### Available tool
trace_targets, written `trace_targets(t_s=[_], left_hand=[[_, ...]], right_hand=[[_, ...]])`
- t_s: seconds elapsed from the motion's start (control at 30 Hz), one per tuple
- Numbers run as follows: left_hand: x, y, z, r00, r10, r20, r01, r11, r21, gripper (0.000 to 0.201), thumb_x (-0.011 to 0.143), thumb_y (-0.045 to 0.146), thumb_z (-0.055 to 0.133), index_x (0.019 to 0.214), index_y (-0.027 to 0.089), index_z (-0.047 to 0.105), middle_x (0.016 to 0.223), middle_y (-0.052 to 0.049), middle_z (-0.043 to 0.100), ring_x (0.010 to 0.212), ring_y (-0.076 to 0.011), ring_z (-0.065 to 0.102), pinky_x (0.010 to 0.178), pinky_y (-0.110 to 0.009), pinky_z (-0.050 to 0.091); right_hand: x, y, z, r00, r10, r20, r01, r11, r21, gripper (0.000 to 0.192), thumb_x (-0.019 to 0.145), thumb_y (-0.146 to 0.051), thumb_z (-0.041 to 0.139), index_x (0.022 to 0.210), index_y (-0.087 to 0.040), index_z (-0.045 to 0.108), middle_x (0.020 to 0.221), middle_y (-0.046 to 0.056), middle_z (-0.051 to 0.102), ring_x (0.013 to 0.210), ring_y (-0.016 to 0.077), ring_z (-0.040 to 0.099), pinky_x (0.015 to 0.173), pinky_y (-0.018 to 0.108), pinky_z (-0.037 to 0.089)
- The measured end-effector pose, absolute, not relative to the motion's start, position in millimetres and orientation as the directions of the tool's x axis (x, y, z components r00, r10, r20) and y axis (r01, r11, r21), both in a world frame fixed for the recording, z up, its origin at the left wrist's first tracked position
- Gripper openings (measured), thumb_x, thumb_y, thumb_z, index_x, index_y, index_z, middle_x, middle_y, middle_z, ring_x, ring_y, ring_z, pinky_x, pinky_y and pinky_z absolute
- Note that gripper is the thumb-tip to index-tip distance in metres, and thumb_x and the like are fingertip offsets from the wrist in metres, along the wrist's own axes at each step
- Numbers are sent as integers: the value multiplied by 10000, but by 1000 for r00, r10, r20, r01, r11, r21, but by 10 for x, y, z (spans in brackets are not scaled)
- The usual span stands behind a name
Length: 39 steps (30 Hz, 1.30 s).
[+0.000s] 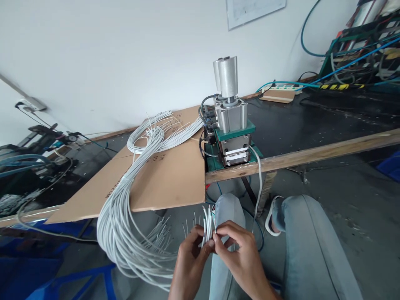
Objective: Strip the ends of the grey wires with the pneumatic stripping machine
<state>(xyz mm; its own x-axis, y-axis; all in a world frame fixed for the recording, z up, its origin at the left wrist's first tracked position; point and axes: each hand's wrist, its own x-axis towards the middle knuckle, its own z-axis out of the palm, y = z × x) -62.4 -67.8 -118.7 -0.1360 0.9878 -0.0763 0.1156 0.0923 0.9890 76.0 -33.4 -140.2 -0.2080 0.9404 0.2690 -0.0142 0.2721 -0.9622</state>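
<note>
My left hand (194, 255) is closed around several white cables (206, 227), whose ends stick up above the fingers. Close beside it, my right hand (239, 250) pinches the end of one white cable (215, 225) between thumb and forefinger. Both hands are held low, in front of the table edge and over my lap. A thick bundle of white cables (125, 216) hangs over the edge of the cardboard to the left of my hands. Its loose stripped ends fan out behind my left hand.
Flattened cardboard (175, 179) covers part of the black table (287, 125). A press with metal cylinders (231, 112) stands on a green base at the table edge. Blue hoses (350, 62) and machinery lie at the right; a blue stool (84, 279) is below left.
</note>
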Motion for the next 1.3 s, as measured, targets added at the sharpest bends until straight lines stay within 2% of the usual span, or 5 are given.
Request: trace_targets(t_s=[0.17, 0.3, 0.73, 1.03, 1.3], left_hand=[[-580, -756, -1135, -354, 929, 106, 272, -7, 962, 294, 960, 460, 580, 825, 206, 640, 731, 8, 607, 695, -152, 552, 672, -219, 457], [-474, -782, -1037, -343, 939, -14, 163, 74, 984, 311, 936, 506, 594, 852, 208, 613, 619, 54, 506, 557, -125, 457, 540, -203, 399], [-616, -717, -893, -138, 985, -105, 417, 154, 896, 256, 863, 372, 590, 702, 172, 592, 565, 72, 359, 530, -110, 262, 485, -222, 233], [-607, -670, -817, 7, 992, -129, 516, 107, 850, 65, 791, 177, 554, 735, 182, 586, 561, 92, 301, 512, -96, 253, 463, -204, 232], [-635, -581, -753, 173, 972, -157, 580, 29, 814, 145, 700, 53, 522, 732, 191, 556, 562, 106, 319, 514, -87, 275, 472, -186, 270]], right_hand=[[747, -403, -1434, -273, 953, 133, -266, 58, -962, 263, 978, -389, 541, 844, -190, 649, 796, 41, 655, 728, 156, 627, 633, 226, 534], [743, -446, -1484, -424, 905, 41, -381, -137, -914, 355, 969, -505, 559, 843, -181, 627, 672, -7, 556, 590, 124, 549, 547, 223, 499], [874, -415, -1424, -495, 867, 53, -161, -31, -986, 354, 964, -471, 569, 783, -174, 634, 659, -17, 572, 574, 111, 536, 499, 196, 396], [1052, -379, -1345, -535, 833, 142, -1, 167, -986, 271, 990, -369, 564, 782, -204, 619, 691, -23, 619, 647, 133, 586, 643, 233, 419], [1133, -393, -1362, -574, 813, 97, 85, 177, -980, 267, 994, -333, 569, 754, -218, 593, 650, -42, 597, 636, 140, 571, 656, 252, 403]])
